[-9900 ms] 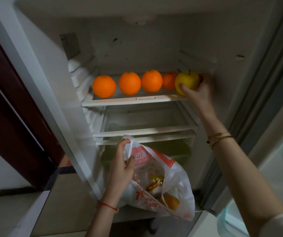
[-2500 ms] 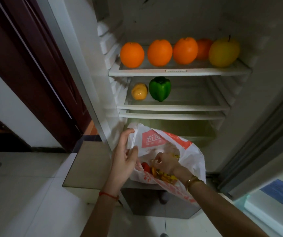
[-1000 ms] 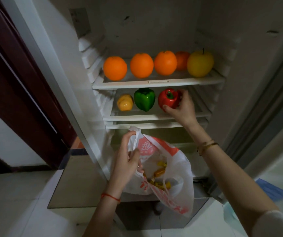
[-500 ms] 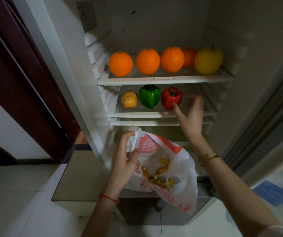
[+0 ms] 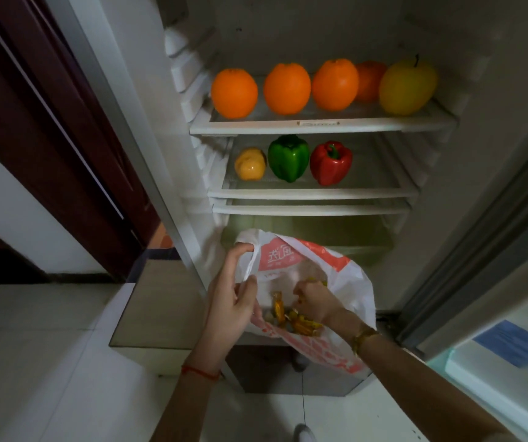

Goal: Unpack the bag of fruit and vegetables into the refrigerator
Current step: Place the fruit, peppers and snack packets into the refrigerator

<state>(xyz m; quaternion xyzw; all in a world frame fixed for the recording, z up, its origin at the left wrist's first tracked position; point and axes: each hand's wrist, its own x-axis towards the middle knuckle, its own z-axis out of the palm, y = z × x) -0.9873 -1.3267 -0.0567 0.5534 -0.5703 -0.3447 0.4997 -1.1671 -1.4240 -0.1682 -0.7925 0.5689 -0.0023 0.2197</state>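
Open white refrigerator above both hands: left hand pinches the white-and-red plastic bag's handle; right hand curls inside among small orange vegetables, grip unclear. Thin plastic might slip, spilling them.

Four oranges sit on the upper shelf: the first orange at about 11 o'clock from the frame's centre, the second orange and third orange toward 12 to 1 o'clock, and a fourth orange, half hidden, behind them. One yellow apple ends that row at 2 o'clock. The second shelf carries three things: one yellow pepper, one green pepper and one red pepper, near the centre. One plastic bag hangs at 6 o'clock, with several small orange-yellow pieces inside, too jumbled to count. Two hands show: one left hand, one right hand.
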